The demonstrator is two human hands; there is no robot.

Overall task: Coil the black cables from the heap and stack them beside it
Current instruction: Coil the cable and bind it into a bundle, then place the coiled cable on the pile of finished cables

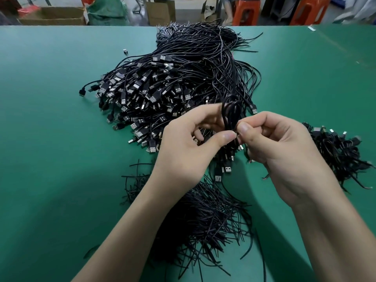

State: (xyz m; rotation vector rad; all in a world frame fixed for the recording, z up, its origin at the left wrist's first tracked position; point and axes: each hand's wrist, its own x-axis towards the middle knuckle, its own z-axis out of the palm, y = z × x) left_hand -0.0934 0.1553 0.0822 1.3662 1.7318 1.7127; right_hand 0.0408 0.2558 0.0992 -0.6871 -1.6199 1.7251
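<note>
A big heap of black USB cables (173, 82) covers the middle of the green table (50, 119). Just in front of it, my left hand (189, 147) and my right hand (280, 151) meet, thumbs nearly touching. Between them stands a small coiled black cable (231, 115), its loops rising above my fingers. Both hands pinch the coil at its lower part. A stack of coiled cables (337, 151) lies on the table to the right of my right hand.
A loose bundle of short black ties (207, 216) lies near the front edge, partly under my forearms. Beyond the table's far edge are cardboard boxes (53, 16) and orange stools (246, 11).
</note>
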